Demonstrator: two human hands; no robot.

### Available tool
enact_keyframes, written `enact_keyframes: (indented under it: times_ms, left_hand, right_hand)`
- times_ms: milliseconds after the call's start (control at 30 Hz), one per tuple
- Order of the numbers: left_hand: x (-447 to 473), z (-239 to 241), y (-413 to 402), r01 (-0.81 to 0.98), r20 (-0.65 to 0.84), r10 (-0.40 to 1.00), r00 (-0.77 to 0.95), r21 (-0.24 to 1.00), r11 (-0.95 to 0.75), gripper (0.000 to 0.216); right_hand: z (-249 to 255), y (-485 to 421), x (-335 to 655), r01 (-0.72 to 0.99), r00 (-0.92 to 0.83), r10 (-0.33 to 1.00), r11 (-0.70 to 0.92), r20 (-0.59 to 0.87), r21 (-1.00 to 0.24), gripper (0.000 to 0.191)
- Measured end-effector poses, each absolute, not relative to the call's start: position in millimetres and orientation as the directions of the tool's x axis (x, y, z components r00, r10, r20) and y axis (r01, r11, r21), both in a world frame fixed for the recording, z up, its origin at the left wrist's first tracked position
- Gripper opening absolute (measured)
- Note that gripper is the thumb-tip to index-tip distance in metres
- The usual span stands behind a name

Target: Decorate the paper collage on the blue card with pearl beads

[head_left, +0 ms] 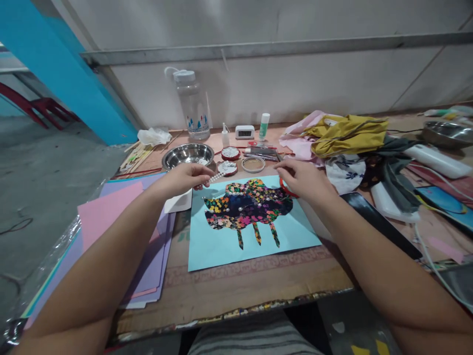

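Observation:
My left hand (190,178) pinches a short strip of white pearl beads (217,176) above the left upper edge of a light blue sheet (254,259). On that sheet lies a dark, flower-patterned cloud-shaped cutout (244,204) with several pearls on it and three narrow pointed strips below. My right hand (299,178) is closed over the sheet's right upper corner. A red loop (284,186), looking like a scissors handle, shows at its fingers; the rest is mostly hidden. Under my left hand sits a small white card (179,202).
Coloured paper (107,207) is stacked at left. Behind the sheet stand a steel bowl (188,154), a water bottle (194,108), a glue stick (263,127), a small clock (244,132) and red-rimmed dishes (230,153). Cloths (347,135) and a black phone (380,224) lie right.

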State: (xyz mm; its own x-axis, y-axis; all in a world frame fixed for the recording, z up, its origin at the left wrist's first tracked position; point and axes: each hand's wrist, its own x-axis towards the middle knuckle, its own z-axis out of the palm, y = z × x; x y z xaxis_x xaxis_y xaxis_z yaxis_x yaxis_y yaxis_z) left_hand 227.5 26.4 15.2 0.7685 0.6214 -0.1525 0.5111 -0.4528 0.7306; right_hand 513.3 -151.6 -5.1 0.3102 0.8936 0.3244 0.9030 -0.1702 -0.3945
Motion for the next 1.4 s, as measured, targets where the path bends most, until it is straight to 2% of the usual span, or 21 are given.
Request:
enact_keyframes:
  times_ms: [167,333,433,500,600,667,800,867,1033,1267,1400]
  left_hand:
    - [231,7,18,0.614,-0.216,0.607,0.765,0.529,-0.586,0.039]
    - [233,-6,7,0.668,-0.044,0.668,0.743,0.112,-0.736,0.041]
    - [233,-1,-1,0.65,-0.003,0.65,0.76,-0.011,-0.76,0.033]
    - [232,2,-4,0.624,-0.102,0.619,0.779,0.03,-0.781,0.036]
    - [231,0,-5,0.592,-0.329,0.522,0.787,0.166,-0.789,0.042]
    - [231,-3,-5,0.6,-0.395,0.493,0.775,0.22,-0.769,0.039]
    - [231,-7,-1,0.591,-0.415,0.455,0.788,0.3,-0.749,0.029]
    - [231,-8,0,0.573,-0.42,0.423,0.803,0.351,-0.74,0.023]
    - [232,-10,4,0.581,-0.432,0.42,0.798,0.368,-0.726,0.014]
    - [234,-4,-2,0.592,-0.429,0.442,0.788,0.329,-0.735,0.017]
    - [229,12,-3,0.549,-0.372,0.43,0.823,0.324,-0.77,0.023]
  right_hand:
    - [-12,-148,530,0.89,0.353,0.867,-0.195,0.352,-0.411,0.029]
    - [-17,-147,533,0.895,0.361,0.867,-0.219,0.344,-0.389,0.028]
    - [-16,-148,534,0.891,0.379,0.865,-0.244,0.329,-0.383,0.028]
    - [-14,-149,536,0.888,0.382,0.864,-0.243,0.33,-0.391,0.028]
    - [-12,-150,543,0.881,0.395,0.856,-0.25,0.334,-0.401,0.027]
    - [-13,-151,550,0.873,0.42,0.861,-0.297,0.286,-0.386,0.026]
    - [-20,-151,564,0.903,0.374,0.924,-0.344,0.081,-0.257,0.028]
    - [-26,-150,569,0.922,0.345,0.938,-0.33,0.038,-0.202,0.036]
    - [-36,-147,573,0.924,0.363,0.931,-0.356,0.026,-0.138,0.048]
    - [-32,-149,585,0.887,0.456,0.889,-0.451,0.041,-0.099,0.045]
    - [-26,-149,586,0.864,0.501,0.86,-0.492,0.093,-0.108,0.039]
